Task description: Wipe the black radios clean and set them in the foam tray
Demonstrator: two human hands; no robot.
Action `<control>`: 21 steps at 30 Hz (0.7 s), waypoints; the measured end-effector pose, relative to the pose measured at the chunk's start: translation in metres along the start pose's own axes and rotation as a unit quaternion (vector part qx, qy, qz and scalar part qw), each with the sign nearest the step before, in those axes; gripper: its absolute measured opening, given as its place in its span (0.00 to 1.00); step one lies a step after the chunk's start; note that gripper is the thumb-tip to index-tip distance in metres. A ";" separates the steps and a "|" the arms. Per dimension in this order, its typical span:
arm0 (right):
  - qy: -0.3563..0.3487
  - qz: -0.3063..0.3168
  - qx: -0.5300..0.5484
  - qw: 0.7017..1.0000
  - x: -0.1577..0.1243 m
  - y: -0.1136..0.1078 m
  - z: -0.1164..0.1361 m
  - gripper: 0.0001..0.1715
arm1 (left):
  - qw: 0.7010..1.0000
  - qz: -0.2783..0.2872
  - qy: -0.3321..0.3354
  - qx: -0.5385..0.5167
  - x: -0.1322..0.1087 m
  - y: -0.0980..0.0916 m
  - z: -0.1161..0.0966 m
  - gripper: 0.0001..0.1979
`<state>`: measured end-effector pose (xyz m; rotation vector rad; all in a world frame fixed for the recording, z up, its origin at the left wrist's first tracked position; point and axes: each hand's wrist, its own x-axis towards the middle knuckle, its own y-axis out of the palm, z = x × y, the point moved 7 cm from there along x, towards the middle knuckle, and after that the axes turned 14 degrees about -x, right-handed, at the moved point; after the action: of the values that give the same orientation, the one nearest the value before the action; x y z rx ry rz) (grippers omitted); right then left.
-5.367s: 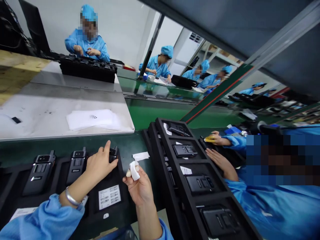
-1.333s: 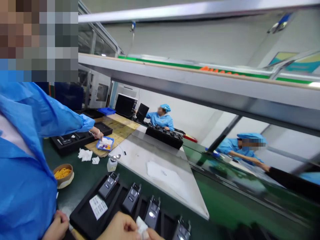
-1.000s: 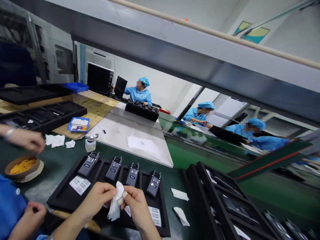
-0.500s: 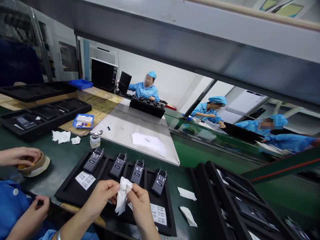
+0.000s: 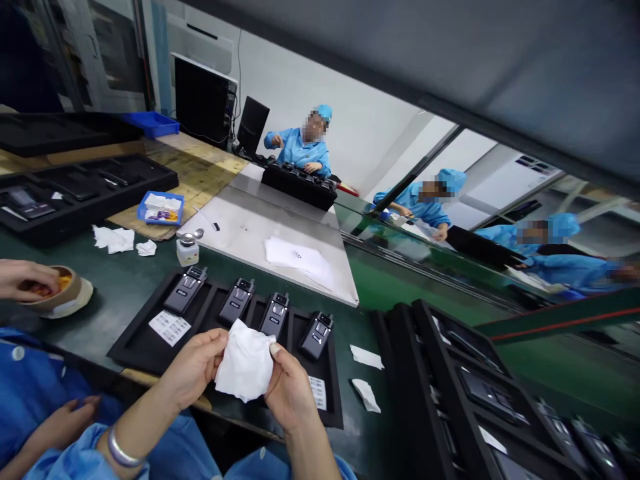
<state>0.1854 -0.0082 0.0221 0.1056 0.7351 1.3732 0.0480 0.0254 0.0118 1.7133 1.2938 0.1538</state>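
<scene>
A white tissue (image 5: 245, 365) is spread between my two hands, above the near part of a black foam tray (image 5: 131, 341). My left hand (image 5: 197, 365) pinches its left edge and my right hand (image 5: 290, 387) its right edge, thumb on top. Several black walkie-talkies lie in the tray beyond the tissue: one at the left (image 5: 186, 291), two in the middle (image 5: 237, 301) and one at the right (image 5: 316, 335). A label sheet (image 5: 170, 327) lies at the tray's left. Another label sheet (image 5: 318, 392) is partly hidden by my right hand.
A co-worker's hand (image 5: 30, 279) reaches into a round bowl (image 5: 75, 293) at left. Behind the tray stands a small bottle with a metal lid (image 5: 187, 251). Stacked foam trays (image 5: 425, 373) rise at right, beside two tissue pieces (image 5: 367, 357). Papers (image 5: 300, 259) lie on a white board (image 5: 235, 230).
The tissue, bunched up before, is now opened out flat between my hands. My view has tilted down a little. The co-worker at the back has raised one hand.
</scene>
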 end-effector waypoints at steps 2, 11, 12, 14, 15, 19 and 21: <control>-0.005 -0.012 0.009 1.000 0.000 -0.003 0.000 0.15 | 1.000 -0.001 0.007 0.009 0.000 0.000 0.000 0.20; -0.110 0.015 -0.102 0.989 -0.008 0.010 0.012 0.10 | 0.992 0.010 0.112 0.056 0.005 0.003 -0.012 0.21; -0.112 0.017 -0.103 0.988 -0.008 0.010 0.011 0.11 | 0.991 0.008 0.122 0.058 0.006 0.002 -0.013 0.20; -0.112 0.013 -0.094 0.989 -0.007 0.009 0.010 0.12 | 0.989 0.005 0.136 0.060 0.008 0.000 -0.013 0.21; -0.112 0.007 -0.086 0.990 -0.006 0.007 0.009 0.13 | 0.988 0.003 0.140 0.059 0.008 -0.001 -0.013 0.21; -0.093 -0.033 -0.045 0.994 -0.003 -0.002 0.004 0.18 | 0.991 -0.017 0.134 0.012 0.009 -0.007 -0.010 0.21; -0.073 -0.049 -0.027 0.996 -0.002 -0.005 0.000 0.21 | 0.993 -0.029 0.115 -0.029 0.009 -0.009 -0.008 0.19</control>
<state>0.1897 -0.0110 0.0208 0.1246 0.5735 1.2759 0.0409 0.0378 0.0059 1.6435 1.4909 0.3608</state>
